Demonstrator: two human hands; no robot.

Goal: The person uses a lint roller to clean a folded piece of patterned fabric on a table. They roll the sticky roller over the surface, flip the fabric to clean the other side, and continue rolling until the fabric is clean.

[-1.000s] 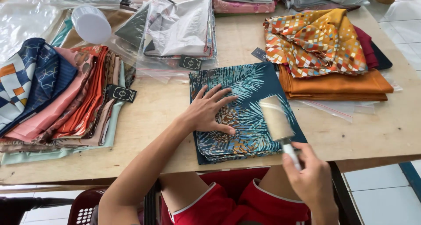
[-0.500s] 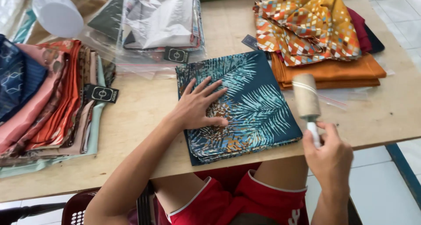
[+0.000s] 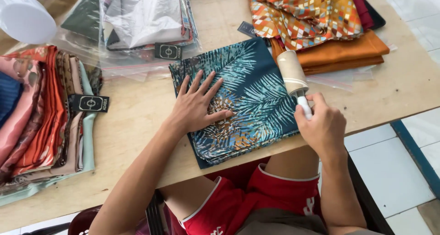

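A folded dark teal scarf (image 3: 250, 86) with a palm-leaf print lies on the wooden table (image 3: 137, 120) in front of me. My left hand (image 3: 197, 104) rests flat on its left half, fingers spread. My right hand (image 3: 321, 122) grips the white handle of a lint roller (image 3: 293, 74). The roller's beige head sits at the scarf's right edge, close to the orange cloth behind it.
A stack of folded scarves (image 3: 41, 116) with a black tag (image 3: 91, 103) lies at the left. Clear bags of fabric (image 3: 142, 19) sit at the back, beside a white bowl (image 3: 25, 19). Patterned and orange cloths (image 3: 321, 24) are piled at the back right. Tiled floor (image 3: 403, 161) shows to the right.
The lint roller has moved from the scarf's near right corner up along its right edge. The left hand stays pressed on the scarf. The camera has shifted closer.
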